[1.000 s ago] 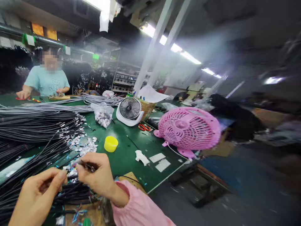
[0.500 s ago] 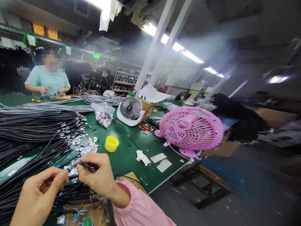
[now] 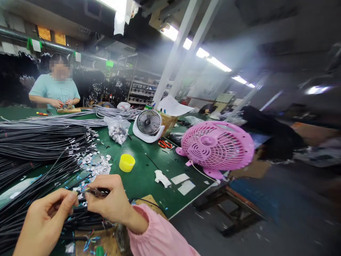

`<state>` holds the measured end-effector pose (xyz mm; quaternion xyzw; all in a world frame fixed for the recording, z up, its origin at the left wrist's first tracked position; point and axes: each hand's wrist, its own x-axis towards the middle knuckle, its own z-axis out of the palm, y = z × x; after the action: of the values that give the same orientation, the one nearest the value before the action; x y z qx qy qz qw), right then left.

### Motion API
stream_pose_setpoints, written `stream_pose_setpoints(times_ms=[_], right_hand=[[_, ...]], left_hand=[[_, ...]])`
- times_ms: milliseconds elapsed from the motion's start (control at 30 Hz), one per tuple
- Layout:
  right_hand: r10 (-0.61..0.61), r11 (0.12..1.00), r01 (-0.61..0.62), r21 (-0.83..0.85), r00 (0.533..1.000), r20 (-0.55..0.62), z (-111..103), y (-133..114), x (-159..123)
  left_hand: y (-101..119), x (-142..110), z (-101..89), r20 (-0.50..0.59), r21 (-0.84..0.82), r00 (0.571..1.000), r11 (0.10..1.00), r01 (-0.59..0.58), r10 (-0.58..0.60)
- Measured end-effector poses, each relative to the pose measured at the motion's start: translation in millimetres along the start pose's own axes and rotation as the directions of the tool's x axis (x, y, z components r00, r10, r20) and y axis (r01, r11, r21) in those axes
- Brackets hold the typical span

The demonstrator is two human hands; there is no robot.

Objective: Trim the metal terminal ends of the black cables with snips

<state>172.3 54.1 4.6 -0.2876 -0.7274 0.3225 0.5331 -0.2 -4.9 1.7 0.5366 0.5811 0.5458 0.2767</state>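
Note:
My left hand [image 3: 44, 222] is closed in a pinch at the lower left, fingertips on the end of a black cable [image 3: 80, 217]. My right hand [image 3: 109, 201], in a pink sleeve, is closed around a thin dark tool or wire end [image 3: 97, 192] that points toward the left fingertips. Both hands hover over a bundle of black cables and a wooden board [image 3: 106, 241] at the table's near edge. Small silver terminals [image 3: 97, 167] lie scattered just beyond the hands.
Long black and grey cable bundles [image 3: 39, 140] cover the green table [image 3: 149, 170]. A yellow cap [image 3: 127, 162], a bag of parts [image 3: 118, 129], a white fan [image 3: 148, 125], red scissors [image 3: 165, 144] and a pink fan [image 3: 217, 147] stand further right. Another person [image 3: 54, 90] works at the far end.
My right hand has dipped slightly and the tool tip moved closer to the left fingertips. The person at the far end brought both hands together.

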Motion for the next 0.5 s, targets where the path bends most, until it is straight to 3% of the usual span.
stream_pose_setpoints(times_ms=[133, 300, 400, 500], right_hand=[[-0.005, 0.999, 0.005, -0.032, 1.0, 0.006, -2, -3, 0], [-0.27, 0.936, 0.294, -0.194, 0.952, 0.143, -4, 3, 0], [-0.392, 0.895, 0.405, -0.186, 0.914, 0.105, -2, 7, -2], [-0.362, 0.925, 0.366, -0.102, 0.93, 0.053, -3, 1, 0]], left_hand=[[2, 2, -0.5, 0.008, 0.037, 1.0, 0.999, -0.008, 0.008], [15, 3, 1.7, 0.045, 0.078, 0.999, 0.997, 0.019, -0.023], [27, 6, 3.3, 0.041, 0.135, 0.998, 0.99, 0.042, -0.048], [28, 14, -0.2, 0.012, 0.218, 0.998, 0.974, 0.059, -0.063]])
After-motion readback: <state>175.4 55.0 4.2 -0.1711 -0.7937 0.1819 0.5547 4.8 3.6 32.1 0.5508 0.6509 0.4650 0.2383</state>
